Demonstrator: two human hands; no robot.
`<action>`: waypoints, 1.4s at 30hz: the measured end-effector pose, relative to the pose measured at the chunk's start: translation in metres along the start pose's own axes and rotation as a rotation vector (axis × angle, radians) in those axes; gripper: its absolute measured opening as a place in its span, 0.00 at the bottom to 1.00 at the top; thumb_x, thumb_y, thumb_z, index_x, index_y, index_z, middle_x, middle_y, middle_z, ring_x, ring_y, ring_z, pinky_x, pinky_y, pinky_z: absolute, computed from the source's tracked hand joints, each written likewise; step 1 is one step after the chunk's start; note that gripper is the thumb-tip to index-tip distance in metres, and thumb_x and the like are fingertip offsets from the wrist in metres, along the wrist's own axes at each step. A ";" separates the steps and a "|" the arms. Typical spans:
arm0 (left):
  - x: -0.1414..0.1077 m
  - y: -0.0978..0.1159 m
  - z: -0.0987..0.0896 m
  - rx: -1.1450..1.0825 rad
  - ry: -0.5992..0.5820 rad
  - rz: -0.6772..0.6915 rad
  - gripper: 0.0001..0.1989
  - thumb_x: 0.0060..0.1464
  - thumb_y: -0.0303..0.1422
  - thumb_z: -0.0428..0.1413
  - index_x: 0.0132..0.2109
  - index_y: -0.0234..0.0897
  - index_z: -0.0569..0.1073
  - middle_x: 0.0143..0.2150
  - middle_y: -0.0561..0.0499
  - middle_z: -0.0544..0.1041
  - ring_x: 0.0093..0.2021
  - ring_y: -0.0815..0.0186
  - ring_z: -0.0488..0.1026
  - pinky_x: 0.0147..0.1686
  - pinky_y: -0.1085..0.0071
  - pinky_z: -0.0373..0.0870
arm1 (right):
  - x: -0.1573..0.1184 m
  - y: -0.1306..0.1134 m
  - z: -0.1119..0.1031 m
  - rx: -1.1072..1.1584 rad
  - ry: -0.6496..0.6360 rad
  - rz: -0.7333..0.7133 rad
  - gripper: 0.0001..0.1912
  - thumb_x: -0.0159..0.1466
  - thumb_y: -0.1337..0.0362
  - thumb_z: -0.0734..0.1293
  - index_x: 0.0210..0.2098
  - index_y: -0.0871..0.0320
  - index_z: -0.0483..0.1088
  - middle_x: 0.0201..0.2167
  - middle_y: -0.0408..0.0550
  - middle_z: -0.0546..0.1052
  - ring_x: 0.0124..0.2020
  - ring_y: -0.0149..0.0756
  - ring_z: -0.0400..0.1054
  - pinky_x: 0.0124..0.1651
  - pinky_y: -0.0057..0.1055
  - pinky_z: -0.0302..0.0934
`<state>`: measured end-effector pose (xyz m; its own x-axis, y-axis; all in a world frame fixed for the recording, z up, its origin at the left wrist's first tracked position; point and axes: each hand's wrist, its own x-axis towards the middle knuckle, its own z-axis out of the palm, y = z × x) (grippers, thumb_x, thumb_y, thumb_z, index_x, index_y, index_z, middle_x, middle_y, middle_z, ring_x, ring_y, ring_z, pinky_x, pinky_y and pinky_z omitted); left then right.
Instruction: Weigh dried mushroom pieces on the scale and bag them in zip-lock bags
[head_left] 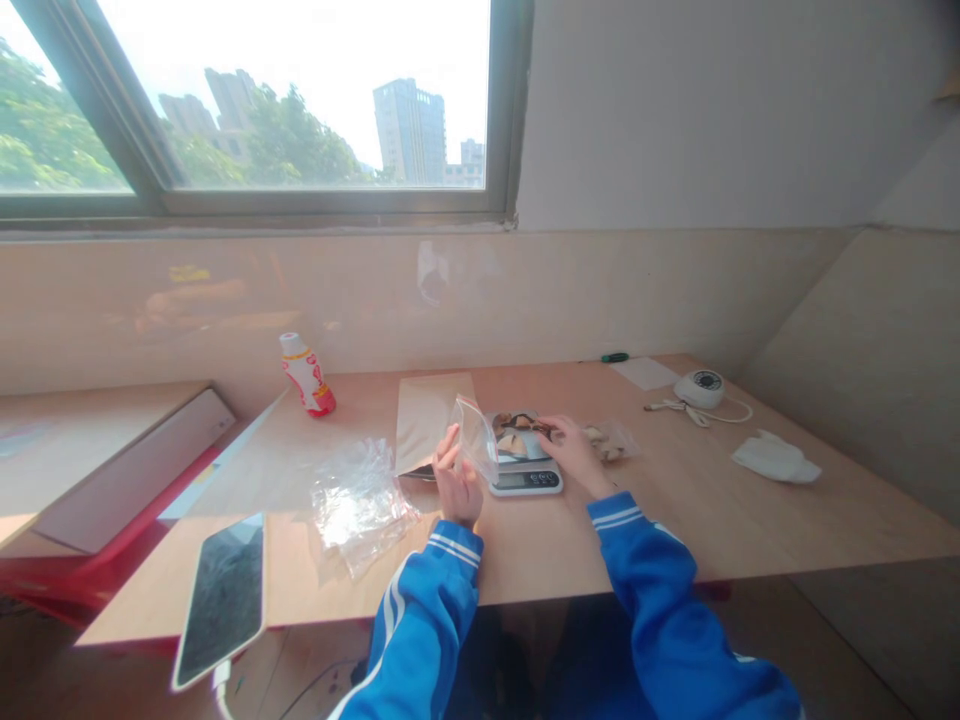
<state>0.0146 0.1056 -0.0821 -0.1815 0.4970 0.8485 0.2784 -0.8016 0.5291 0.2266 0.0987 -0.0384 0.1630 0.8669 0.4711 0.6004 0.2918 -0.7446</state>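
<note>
My left hand (pixel 459 490) holds a clear zip-lock bag (pixel 477 440) upright, its fingers closed on the bag's side and its mouth at the top. Just right of it stands a small white digital scale (pixel 526 480) with a dark display. Brown and pale dried slices (pixel 513 443) lie on the scale's platform; their exact kind is unclear. My right hand (pixel 576 455) reaches over the platform's right edge, fingertips pinched on a dark brown slice among them. Beside that hand, partly behind it, lies a clear bag of pale pieces (pixel 609 440).
Empty clear bags (pixel 360 505) lie left of my left hand, near a brown paper sheet (pixel 427 415). A red-and-white bottle (pixel 307 375) stands farther back. A phone (pixel 223 590) overhangs the front edge. At right are a white round device (pixel 699 389), cable, tissue (pixel 776 458) and green-handled screwdriver (pixel 615 357).
</note>
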 end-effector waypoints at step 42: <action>-0.010 -0.007 0.008 -0.096 0.072 -0.242 0.19 0.65 0.36 0.41 0.61 0.37 0.56 0.59 0.35 0.68 0.58 0.58 0.68 0.57 0.53 0.66 | 0.001 -0.083 0.015 0.108 0.027 -0.087 0.14 0.64 0.67 0.56 0.42 0.56 0.71 0.42 0.50 0.75 0.47 0.39 0.68 0.51 0.38 0.62</action>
<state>0.0220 0.1085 -0.0943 -0.2996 0.6556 0.6931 0.1288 -0.6920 0.7103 0.1651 0.0814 0.0172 0.1357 0.8258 0.5473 0.5258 0.4082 -0.7463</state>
